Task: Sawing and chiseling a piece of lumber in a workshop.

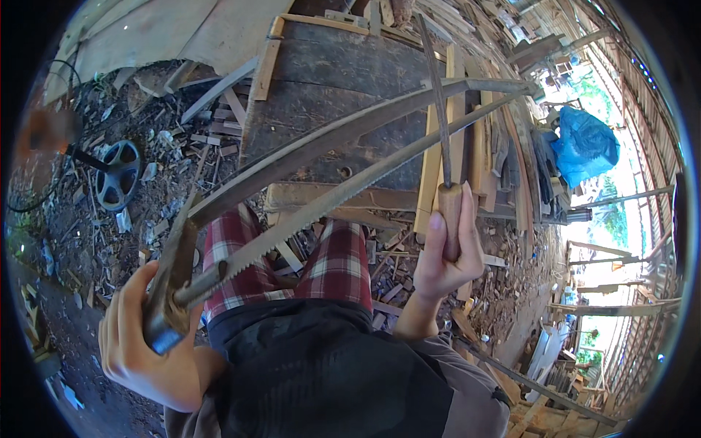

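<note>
My left hand (pixel 139 350) is closed around the near end of a wooden-framed bow saw (pixel 321 146). The saw slants up to the right, its curved back bar above and its toothed blade (pixel 314 212) below, teeth facing down towards my lap. In my right hand (pixel 449 255), thumb and fingers grip the wooden handle of a long, thin file (pixel 443 124). Its dark metal shaft points up and away, crossing the far part of the saw in the picture. Whether the file touches the saw, I cannot tell.
Beyond my knees stands a dark, worn wooden workbench (pixel 328 73), with long planks (pixel 453 146) along its right side. Wood scraps litter the dirt floor (pixel 175 168). A spoked black wheel (pixel 117 175) lies to the left. At the right hangs a blue plastic bag (pixel 586 146).
</note>
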Tool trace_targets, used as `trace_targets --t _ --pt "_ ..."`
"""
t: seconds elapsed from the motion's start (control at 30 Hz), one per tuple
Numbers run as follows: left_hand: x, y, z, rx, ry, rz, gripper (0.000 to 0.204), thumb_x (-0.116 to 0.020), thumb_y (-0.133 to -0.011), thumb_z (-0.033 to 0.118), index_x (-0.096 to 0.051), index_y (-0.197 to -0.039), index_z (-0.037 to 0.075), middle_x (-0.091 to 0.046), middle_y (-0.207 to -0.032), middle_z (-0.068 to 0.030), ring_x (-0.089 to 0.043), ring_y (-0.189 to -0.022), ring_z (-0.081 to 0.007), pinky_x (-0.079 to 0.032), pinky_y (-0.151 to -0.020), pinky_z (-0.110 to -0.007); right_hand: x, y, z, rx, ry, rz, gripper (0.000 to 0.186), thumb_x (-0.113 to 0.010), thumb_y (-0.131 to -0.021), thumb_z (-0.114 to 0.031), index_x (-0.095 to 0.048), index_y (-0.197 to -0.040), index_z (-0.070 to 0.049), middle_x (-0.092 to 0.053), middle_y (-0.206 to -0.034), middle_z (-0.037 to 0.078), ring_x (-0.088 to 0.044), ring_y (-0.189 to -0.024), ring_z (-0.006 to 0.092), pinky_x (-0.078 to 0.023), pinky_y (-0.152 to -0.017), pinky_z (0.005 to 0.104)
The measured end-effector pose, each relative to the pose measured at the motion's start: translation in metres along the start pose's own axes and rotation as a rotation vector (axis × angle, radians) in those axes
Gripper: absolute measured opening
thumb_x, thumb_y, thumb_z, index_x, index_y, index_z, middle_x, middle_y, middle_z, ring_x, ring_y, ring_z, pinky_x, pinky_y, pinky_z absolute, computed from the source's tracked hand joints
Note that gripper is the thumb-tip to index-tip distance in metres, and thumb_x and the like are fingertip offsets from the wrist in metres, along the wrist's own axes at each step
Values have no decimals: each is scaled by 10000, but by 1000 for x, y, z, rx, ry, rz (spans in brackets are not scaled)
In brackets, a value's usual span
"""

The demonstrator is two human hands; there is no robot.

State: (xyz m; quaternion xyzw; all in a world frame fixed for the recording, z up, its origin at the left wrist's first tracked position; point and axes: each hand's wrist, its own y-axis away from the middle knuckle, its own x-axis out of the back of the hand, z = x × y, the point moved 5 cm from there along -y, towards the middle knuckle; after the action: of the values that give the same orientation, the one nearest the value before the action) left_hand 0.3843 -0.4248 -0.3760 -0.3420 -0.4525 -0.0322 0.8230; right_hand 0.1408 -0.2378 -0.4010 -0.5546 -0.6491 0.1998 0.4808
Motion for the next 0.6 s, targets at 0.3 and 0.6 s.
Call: trace_targets --t 0.3,0.6 --pt "2 15 0 -3 76 -375 556 -727 -577 62 -694 -1132 95 -610 -777 -128 -626 -680 -265 -489 -648 -351 8 30 21 -41 -112 38 439 -635 -826 -39 -553 -1220 137 -676 -928 226 -669 -815 214 -505 -743 284" --pt "-1 19 5 32 135 -477 566 -658 -628 49 -662 -1194 72 -671 -826 -187 -690 -751 -294 -513 -695 -347 20 57 35 -68 -39 9 464 -650 -811 -83 -556 -1206 141 -675 -896 228 -668 -743 261 -509 -695 299"
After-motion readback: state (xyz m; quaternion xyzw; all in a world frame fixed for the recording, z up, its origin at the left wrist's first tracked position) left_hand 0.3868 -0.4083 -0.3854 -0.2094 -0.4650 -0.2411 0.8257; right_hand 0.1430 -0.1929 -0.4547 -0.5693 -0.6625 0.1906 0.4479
